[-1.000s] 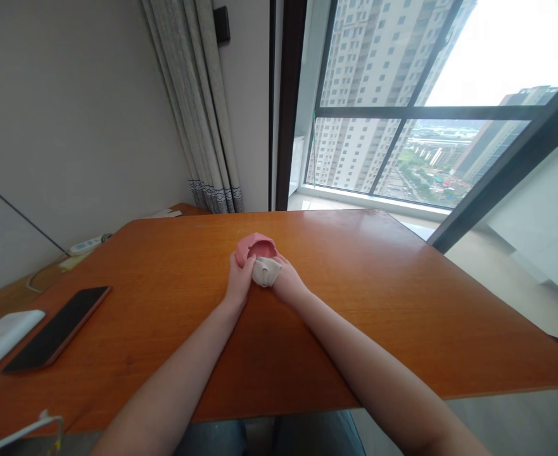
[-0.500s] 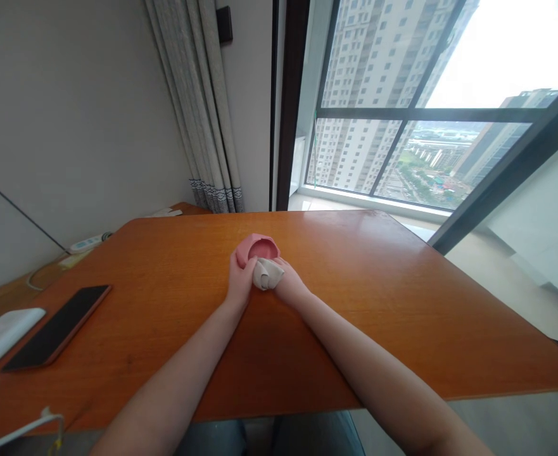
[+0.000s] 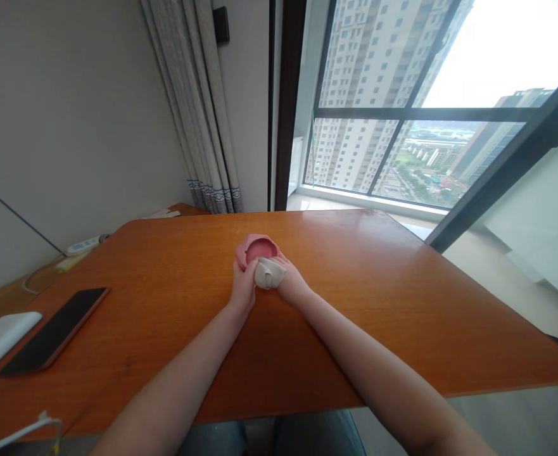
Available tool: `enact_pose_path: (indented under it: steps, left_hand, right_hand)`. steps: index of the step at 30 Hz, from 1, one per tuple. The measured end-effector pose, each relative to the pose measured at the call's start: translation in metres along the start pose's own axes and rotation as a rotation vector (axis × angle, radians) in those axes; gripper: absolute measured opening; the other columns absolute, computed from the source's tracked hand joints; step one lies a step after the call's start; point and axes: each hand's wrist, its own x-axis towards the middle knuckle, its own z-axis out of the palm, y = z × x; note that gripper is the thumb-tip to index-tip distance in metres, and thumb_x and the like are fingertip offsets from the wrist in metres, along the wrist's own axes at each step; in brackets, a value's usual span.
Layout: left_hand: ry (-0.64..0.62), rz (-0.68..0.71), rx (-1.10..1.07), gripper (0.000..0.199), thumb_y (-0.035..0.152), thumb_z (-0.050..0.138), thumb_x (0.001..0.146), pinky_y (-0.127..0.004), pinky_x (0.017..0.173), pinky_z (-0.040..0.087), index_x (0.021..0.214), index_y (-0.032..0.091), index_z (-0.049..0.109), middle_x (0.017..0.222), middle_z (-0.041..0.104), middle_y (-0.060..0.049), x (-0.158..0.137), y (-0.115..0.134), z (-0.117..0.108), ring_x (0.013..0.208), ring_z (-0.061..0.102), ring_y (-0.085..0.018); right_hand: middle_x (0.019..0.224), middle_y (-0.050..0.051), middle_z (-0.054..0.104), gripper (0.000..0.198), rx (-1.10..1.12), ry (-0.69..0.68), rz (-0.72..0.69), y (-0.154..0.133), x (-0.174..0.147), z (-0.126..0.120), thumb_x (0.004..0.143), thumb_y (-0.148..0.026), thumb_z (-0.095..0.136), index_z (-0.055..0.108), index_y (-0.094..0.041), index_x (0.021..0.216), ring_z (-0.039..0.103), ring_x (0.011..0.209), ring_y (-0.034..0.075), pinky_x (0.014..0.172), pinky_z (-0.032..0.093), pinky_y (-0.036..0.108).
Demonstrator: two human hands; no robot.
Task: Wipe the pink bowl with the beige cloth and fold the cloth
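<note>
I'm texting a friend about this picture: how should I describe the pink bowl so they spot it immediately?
Start at the brown wooden table and find where the left hand and right hand come together. The pink bowl is between them, just beyond the pale cloth; unlike that cloth, it has a round opening.

A whitish, rounded object (image 3: 269, 273) is sitting before a pink, faceted bowl (image 3: 260, 249); a black, rectangular phone (image 3: 54, 330) is lying left of both.
</note>
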Motion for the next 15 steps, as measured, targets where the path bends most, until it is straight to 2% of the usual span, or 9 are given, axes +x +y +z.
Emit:
enact_pose_path:
  steps: [2,4,6,8,11,13,15]
  left_hand:
    - [0.025,0.066,0.135,0.027,0.033,0.062,0.073,-0.029,0.077,0.048,0.094,0.02,0.051,0.088,0.059,-0.002,0.006,0.004,-0.006,0.08,0.059,-0.015]
    - [0.005,0.192,0.339,0.022,0.035,0.062,0.073,-0.029,0.076,0.047,0.086,0.02,0.053,0.083,0.059,-0.001,0.013,0.014,-0.014,0.079,0.058,-0.016]
    - [-0.068,0.303,0.541,0.022,0.037,0.064,0.072,-0.031,0.077,0.046,0.083,0.02,0.056,0.081,0.06,-0.001,0.017,0.025,-0.019,0.079,0.057,-0.018]
    - [-0.109,0.36,0.623,0.03,0.038,0.068,0.068,-0.033,0.08,0.045,0.09,0.02,0.058,0.086,0.062,-0.002,0.016,0.032,-0.02,0.084,0.058,-0.02]
    - [-0.059,0.279,0.406,0.047,0.037,0.07,0.067,-0.033,0.084,0.046,0.107,0.022,0.05,0.098,0.062,-0.004,0.008,0.027,-0.012,0.091,0.06,-0.019]
    - [-0.021,0.126,0.166,0.046,0.036,0.067,0.07,-0.032,0.081,0.048,0.108,0.021,0.045,0.098,0.061,-0.005,0.001,0.015,-0.005,0.088,0.061,-0.017]
    - [0.007,-0.017,0.017,0.04,0.035,0.064,0.072,-0.031,0.077,0.049,0.103,0.021,0.044,0.094,0.061,-0.004,-0.002,0.004,0.0,0.083,0.061,-0.016]
  right_hand:
    - [0.095,0.005,0.068,0.018,0.003,-0.002,0.012,0.0,0.001,0.0,0.086,-0.023,0.056,0.063,-0.018,0.102,0.06,0.093,0.018,0.103,0.04,0.038]
    - [0.098,0.006,0.068,0.021,-0.025,0.005,0.0,-0.001,0.002,-0.002,0.088,-0.023,0.053,0.062,-0.018,0.106,0.059,0.098,0.019,0.107,0.035,0.039]
    - [0.105,0.006,0.067,0.024,-0.048,0.003,-0.017,-0.001,0.002,-0.005,0.089,-0.022,0.05,0.061,-0.019,0.111,0.057,0.106,0.02,0.111,0.03,0.042]
    - [0.112,0.007,0.065,0.027,-0.049,-0.004,-0.007,-0.001,0.001,-0.007,0.088,-0.022,0.052,0.06,-0.021,0.114,0.055,0.112,0.021,0.111,0.03,0.042]
    - [0.11,0.008,0.065,0.026,-0.013,-0.001,0.044,-0.001,0.0,-0.007,0.086,-0.023,0.055,0.06,-0.021,0.112,0.056,0.108,0.021,0.103,0.04,0.038]
    - [0.102,0.008,0.067,0.023,0.024,0.003,0.065,-0.001,-0.001,-0.004,0.087,-0.023,0.054,0.062,-0.02,0.108,0.059,0.101,0.02,0.099,0.043,0.037]
    - [0.095,0.006,0.067,0.021,0.05,-0.003,0.045,-0.001,-0.001,-0.002,0.087,-0.023,0.053,0.062,-0.019,0.106,0.06,0.094,0.02,0.101,0.041,0.039]
